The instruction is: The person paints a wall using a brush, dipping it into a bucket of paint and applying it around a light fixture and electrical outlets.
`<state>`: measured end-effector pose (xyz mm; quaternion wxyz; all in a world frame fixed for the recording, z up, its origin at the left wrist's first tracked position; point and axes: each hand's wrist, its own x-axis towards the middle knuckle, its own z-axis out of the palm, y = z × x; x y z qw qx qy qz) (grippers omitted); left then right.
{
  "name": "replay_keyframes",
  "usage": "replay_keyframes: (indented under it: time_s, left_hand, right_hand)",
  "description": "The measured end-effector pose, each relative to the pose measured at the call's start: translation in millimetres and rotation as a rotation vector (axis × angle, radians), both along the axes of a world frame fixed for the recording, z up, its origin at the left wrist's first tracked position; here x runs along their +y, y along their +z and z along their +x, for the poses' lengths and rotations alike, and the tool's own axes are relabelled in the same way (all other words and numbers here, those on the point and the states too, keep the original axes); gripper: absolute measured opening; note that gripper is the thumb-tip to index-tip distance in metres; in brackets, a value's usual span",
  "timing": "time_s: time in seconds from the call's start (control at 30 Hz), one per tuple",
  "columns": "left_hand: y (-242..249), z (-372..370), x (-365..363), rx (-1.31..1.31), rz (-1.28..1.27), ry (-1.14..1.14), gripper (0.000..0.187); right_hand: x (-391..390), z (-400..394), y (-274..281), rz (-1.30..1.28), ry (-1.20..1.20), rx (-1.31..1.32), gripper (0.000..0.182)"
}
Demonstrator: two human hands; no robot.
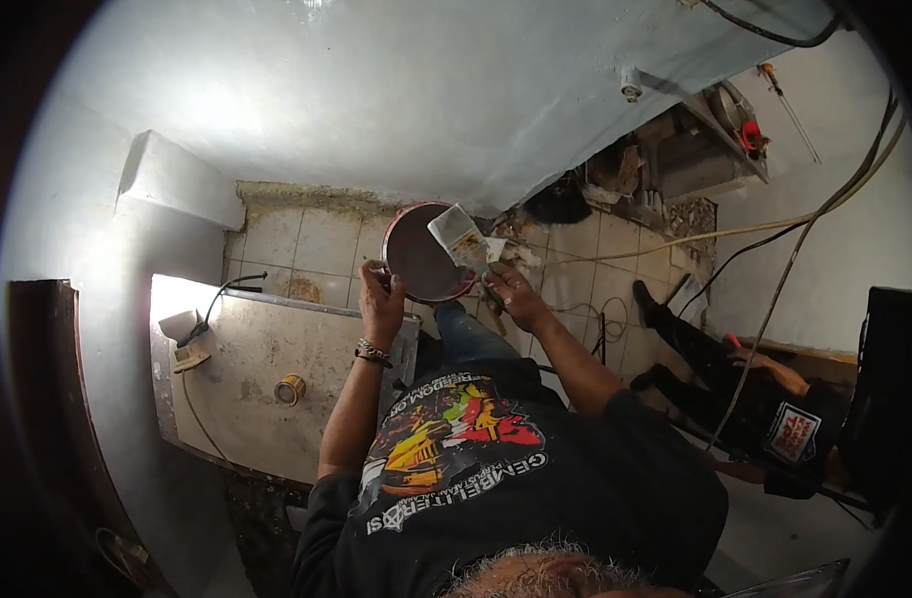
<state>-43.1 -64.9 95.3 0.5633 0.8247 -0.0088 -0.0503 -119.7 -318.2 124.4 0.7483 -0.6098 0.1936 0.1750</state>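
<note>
My left hand (381, 301) grips the near-left side of a round, red-rimmed bucket (388, 234). A smooth, dull brown-grey surface shows inside it. My right hand (516, 296) is closed around the handle of a wide, flat paintbrush (458, 235), its pale head tilted up and left over the bucket's right side. A small whitish piece (496, 251) shows beside the brush, just above my right fingers. The bucket stands out in front of my body, near the base of the wall.
On my left, a worn board (242, 369) bears a small tin (289, 390), a lit lamp (182, 327) and its cable. Tools and debris (665, 149) lie at the far right. Cables (775, 224) hang there, near another person (775, 399) in dark clothes. White tiles (326, 244) cover the floor.
</note>
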Motion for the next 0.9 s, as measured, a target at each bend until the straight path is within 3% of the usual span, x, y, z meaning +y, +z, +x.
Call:
replay_keyframes:
  time_s: [0.17, 0.27, 0.37, 0.57, 0.8, 0.9]
  left_hand:
    - [-6.3, -5.6, 8.5, 0.003, 0.042, -0.001, 0.042]
    - [-14.7, -7.8, 14.9, -0.107, 0.045, 0.021, 0.041]
    - [-8.9, -7.8, 18.9, -0.001, 0.004, 0.01, 0.039]
    - [-1.9, -8.7, 20.7, 0.001, 0.042, 0.069, 0.041]
    - [-0.4, -9.1, 24.9, -0.004, 0.02, 0.121, 0.041]
    - [-2.4, -11.9, 27.9, 0.008, -0.001, 0.133, 0.041]
  right_hand:
    - [0.8, -11.7, 9.5, -0.289, -0.063, -0.033, 0.027]
    - [5.4, 1.7, 21.7, -0.111, -0.353, 0.02, 0.023]
    - [-6.4, 29.5, 41.4, 0.126, -0.318, -0.101, 0.022]
    - [-13.8, 110.5, 104.6, 0.247, -0.354, -0.266, 0.017]
    - [-6.9, 191.6, 128.9, 0.219, -0.358, -0.306, 0.017]
    - [-11.3, 208.4, 168.2, 0.178, -0.442, -0.387, 0.017]
